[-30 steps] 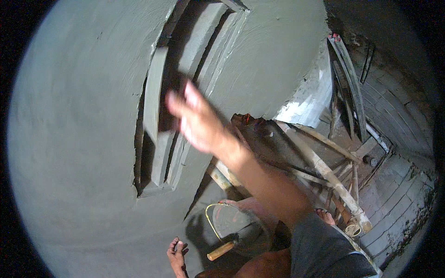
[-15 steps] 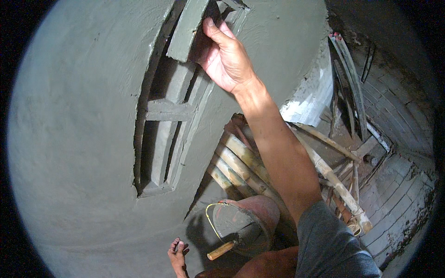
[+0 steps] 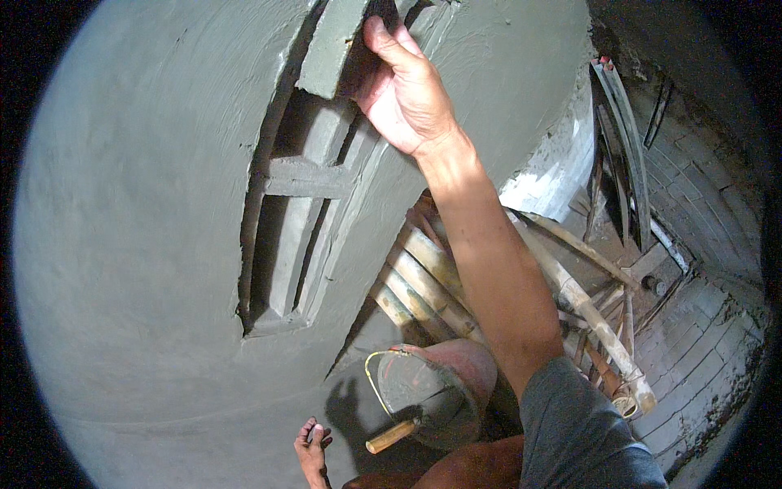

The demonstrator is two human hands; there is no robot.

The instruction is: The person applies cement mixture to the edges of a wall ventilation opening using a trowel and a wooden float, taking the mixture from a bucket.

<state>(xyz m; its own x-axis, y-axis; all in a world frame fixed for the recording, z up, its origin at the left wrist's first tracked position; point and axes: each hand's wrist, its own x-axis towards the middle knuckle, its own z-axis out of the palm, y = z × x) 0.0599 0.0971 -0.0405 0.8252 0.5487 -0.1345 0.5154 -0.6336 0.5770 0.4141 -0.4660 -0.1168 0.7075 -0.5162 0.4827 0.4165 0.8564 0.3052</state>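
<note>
Head view: right hand [image 3: 405, 94] gripped grey bar [image 3: 334, 49] atop plastered wall [image 3: 138, 212] recess; bucket [image 3: 428, 395] below on bamboo poles [image 3: 423, 281]; left hand unseen.

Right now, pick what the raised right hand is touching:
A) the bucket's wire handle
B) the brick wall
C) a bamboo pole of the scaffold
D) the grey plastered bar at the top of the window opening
D: the right hand reaches up with its fingers against the grey plastered bar at the top of the window opening, far from the bucket and bamboo poles below.
</note>
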